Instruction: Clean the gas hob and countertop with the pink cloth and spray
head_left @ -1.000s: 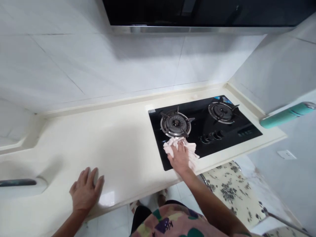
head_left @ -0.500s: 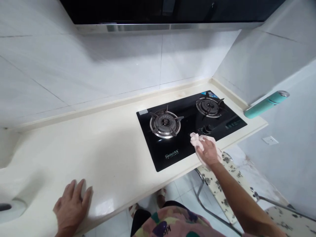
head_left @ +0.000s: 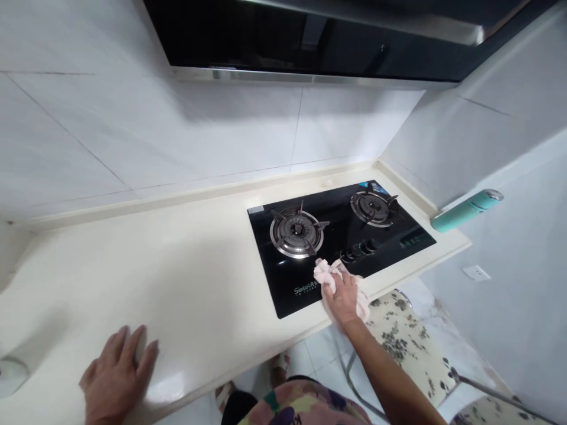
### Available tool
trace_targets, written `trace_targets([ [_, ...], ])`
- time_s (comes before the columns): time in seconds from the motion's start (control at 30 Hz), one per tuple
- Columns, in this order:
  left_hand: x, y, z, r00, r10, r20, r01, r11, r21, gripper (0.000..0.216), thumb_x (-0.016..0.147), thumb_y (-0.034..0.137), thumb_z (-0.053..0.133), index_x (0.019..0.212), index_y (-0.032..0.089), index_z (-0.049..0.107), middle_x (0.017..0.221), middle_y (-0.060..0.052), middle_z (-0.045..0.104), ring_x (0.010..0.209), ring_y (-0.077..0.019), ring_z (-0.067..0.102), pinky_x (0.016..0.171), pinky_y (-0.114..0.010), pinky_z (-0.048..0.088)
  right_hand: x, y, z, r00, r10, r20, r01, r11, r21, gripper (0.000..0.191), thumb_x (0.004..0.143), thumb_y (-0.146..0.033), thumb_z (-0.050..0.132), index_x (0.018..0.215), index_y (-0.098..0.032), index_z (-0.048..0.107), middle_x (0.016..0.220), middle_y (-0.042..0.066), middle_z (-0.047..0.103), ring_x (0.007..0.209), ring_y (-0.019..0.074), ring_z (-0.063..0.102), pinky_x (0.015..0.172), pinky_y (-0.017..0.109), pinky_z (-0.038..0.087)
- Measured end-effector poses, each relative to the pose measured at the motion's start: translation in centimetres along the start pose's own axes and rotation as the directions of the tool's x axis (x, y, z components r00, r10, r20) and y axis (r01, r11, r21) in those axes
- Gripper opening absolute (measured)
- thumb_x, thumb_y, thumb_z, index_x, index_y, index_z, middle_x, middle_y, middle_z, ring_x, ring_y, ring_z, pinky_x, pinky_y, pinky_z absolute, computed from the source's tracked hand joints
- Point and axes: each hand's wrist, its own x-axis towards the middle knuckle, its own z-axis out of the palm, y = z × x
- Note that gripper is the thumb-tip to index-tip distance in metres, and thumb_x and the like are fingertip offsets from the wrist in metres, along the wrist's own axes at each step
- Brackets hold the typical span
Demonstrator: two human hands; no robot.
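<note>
My right hand (head_left: 342, 298) presses a pale pink cloth (head_left: 325, 274) onto the front edge of the black glass gas stove (head_left: 283, 277), just right of its brand lettering. Part of the cloth hangs out beside the hand over the counter's front. Two round burners with pan supports sit on the stove, the left burner (head_left: 296, 231) nearer and the right burner (head_left: 374, 208) farther off. Dark control knobs (head_left: 358, 250) lie a little beyond the cloth. My left hand (head_left: 117, 375) rests flat on the cream countertop (head_left: 190, 277) with its fingers spread, holding nothing.
A turquoise bottle (head_left: 465, 211) stands at the counter's right end by the wall. The black range hood (head_left: 274, 44) hangs overhead. A chair with a floral seat (head_left: 407, 339) is below the counter on the right. A whitish object (head_left: 12, 376) sits at the far left.
My right hand has slid the cloth leftward along the stove's front, uncovering the knobs and now covering part of the lettering. The left hand stays on the counter; the view has shifted slightly.
</note>
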Motion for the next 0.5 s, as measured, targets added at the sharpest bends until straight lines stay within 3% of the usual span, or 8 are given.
trace_targets([
  [0.13,-0.1,-0.3,0.7,0.996,0.009,-0.089,-0.014,0.999,-0.052,0.064,0.100,0.063,0.031,0.159,0.041,0.039,0.168,-0.007,0.044,0.157,-0.0348,0.037,0.118,-0.064,0.034,2.9,-0.1,-2.0,0.959,0.283,0.020,-0.269,0.884,0.382,0.052,0.094,-0.059,0.051,0.118,-0.017,0.071,0.097,0.011,0.074,0.089,0.0293,0.068,0.078,0.041,0.056],
  [0.2,-0.2,-0.1,0.7,0.992,0.020,-0.124,-0.030,0.997,-0.077,0.064,0.099,0.062,0.031,0.162,0.046,0.034,0.170,-0.003,0.042,0.156,-0.0356,0.038,0.118,-0.064,0.034,6.8,0.8,-4.3,0.926,0.377,0.027,-0.343,0.806,0.482,0.061,0.094,-0.062,0.052,0.129,-0.015,0.068,0.094,0.009,0.074,0.082,0.0264,0.069,0.070,0.036,0.056],
  [0.3,-0.4,0.5,0.4,0.991,0.019,-0.131,-0.030,0.996,-0.079,0.065,0.100,0.060,0.028,0.161,0.038,0.040,0.170,-0.009,0.041,0.155,-0.0382,0.039,0.117,-0.065,0.034,14.6,1.8,-7.4,0.901,0.433,-0.033,-0.320,0.712,0.626,0.071,0.091,-0.066,0.058,0.141,-0.016,0.061,0.106,0.009,0.074,0.086,0.0254,0.070,0.073,0.036,0.057],
  [0.4,-0.5,0.6,0.0,0.997,0.002,-0.081,-0.007,0.998,-0.056,0.065,0.102,0.057,0.026,0.154,0.027,0.050,0.167,-0.017,0.044,0.156,-0.0380,0.038,0.118,-0.064,0.034,21.3,2.6,-7.6,0.931,0.336,-0.141,-0.258,0.881,0.397,0.072,0.098,-0.066,0.045,0.145,-0.013,0.056,0.125,0.017,0.069,0.105,0.0278,0.067,0.089,0.042,0.056],
  [0.5,-0.4,0.3,-0.1,0.999,-0.019,-0.034,0.018,0.999,-0.030,0.065,0.100,0.058,0.030,0.148,0.023,0.056,0.165,-0.018,0.045,0.156,-0.0372,0.037,0.119,-0.062,0.034,24.0,3.3,-5.0,0.953,0.299,-0.054,-0.297,0.954,0.050,0.067,0.095,-0.065,0.049,0.134,-0.012,0.064,0.133,0.024,0.064,0.123,0.0360,0.059,0.105,0.055,0.046],
])
